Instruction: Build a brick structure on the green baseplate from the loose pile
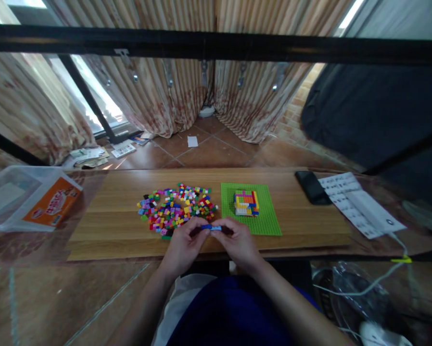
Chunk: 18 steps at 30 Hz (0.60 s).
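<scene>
My left hand (pixel 184 245) and my right hand (pixel 238 242) meet at the near edge of the wooden board (pixel 108 226), fingers pinched together on small blue bricks (pixel 211 227) held between them. Just beyond my left hand lies a pile of loose coloured bricks (pixel 176 207). To the right of the pile sits a green baseplate (pixel 264 218) carrying a small multicoloured brick build (pixel 245 202).
A clear plastic box with an orange label (pixel 31 197) stands at the far left. A black phone (pixel 312 187) and a printed sheet (pixel 356 204) lie at the right end. White cables (pixel 374 283) trail at lower right. Curtains hang behind.
</scene>
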### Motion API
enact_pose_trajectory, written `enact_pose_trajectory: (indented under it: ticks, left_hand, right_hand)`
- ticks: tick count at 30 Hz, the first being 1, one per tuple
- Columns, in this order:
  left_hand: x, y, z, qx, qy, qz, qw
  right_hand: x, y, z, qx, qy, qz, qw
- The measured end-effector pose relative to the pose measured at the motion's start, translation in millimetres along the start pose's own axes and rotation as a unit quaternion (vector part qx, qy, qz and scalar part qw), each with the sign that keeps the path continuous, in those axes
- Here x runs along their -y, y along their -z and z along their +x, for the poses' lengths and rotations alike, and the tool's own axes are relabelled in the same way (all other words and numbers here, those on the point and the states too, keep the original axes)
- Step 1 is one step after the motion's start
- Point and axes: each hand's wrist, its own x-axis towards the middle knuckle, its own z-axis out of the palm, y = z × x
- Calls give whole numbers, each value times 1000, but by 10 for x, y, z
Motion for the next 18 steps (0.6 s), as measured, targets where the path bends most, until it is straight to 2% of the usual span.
enact_pose_trajectory:
  ticks: [5,9,12,14,16,18]
  left_hand:
    - [-80,-74,-54,60,11,115,992]
    - [-27,-236,-138,51,1,160,986]
    - [-9,-323,-179,51,-7,155,987]
    - [-67,-323,-176,28,-6,128,991]
    - [-191,-265,-140,-29,-4,80,996]
    - [-348,-165,-77,-81,-15,27,996]
  right_hand:
    - [12,135,-157,25,3,-93,995]
    - [22,215,-241,37,-20,-127,991]
    - [53,276,-277,50,-33,-158,986]
    - [57,291,-338,59,-53,-196,977]
    - [30,280,-455,79,-97,-219,968]
    - [-28,265,-613,99,-152,-189,965]
